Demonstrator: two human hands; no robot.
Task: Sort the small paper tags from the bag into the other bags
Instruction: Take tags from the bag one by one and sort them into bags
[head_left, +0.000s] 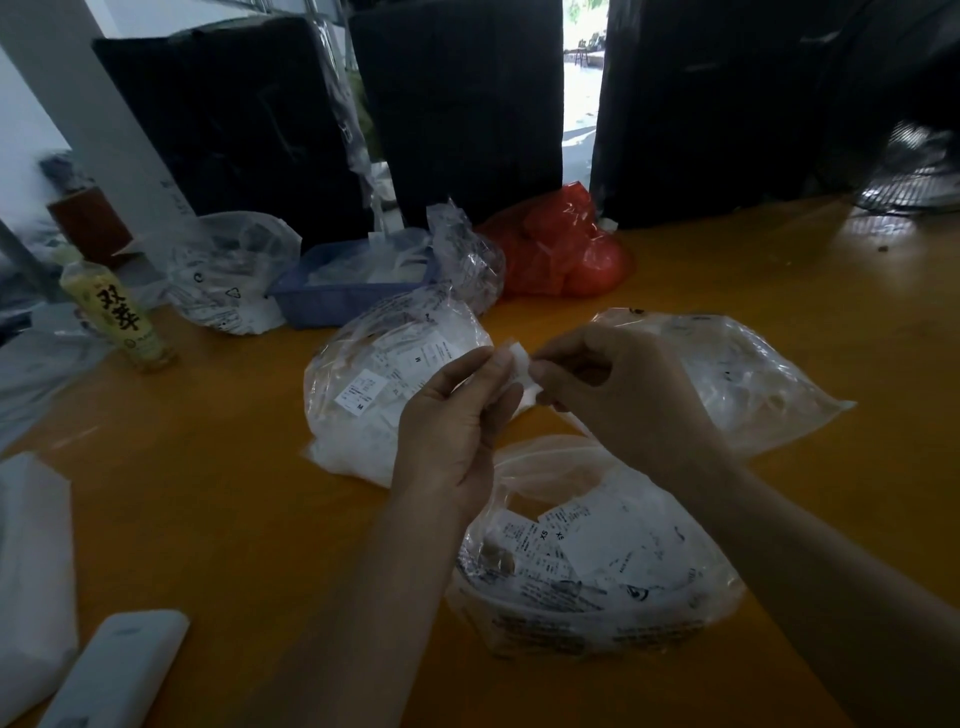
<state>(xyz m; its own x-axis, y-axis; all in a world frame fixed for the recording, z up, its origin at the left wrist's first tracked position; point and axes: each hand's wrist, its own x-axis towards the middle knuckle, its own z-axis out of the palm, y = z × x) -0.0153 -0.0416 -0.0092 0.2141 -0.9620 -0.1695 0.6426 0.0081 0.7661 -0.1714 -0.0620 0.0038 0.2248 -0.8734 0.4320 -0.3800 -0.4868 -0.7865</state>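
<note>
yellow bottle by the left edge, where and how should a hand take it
Probably round the yellow bottle at its labelled middle, coming from the right: it stands upright on the orange table, that side is open, and clutter crowds its left and back.

both hands up over the yellow bench (727, 291): left hand (457, 415) and right hand (618, 395) pinch a small white paper tag (522, 364) between them, above three clear bags of tags, the nearest bag (597, 561) at the bench's near edge.

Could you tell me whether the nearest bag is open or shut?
Open: the nearest bag's mouth gapes below both hands, left hand and right hand, which pinch a tag.
</note>
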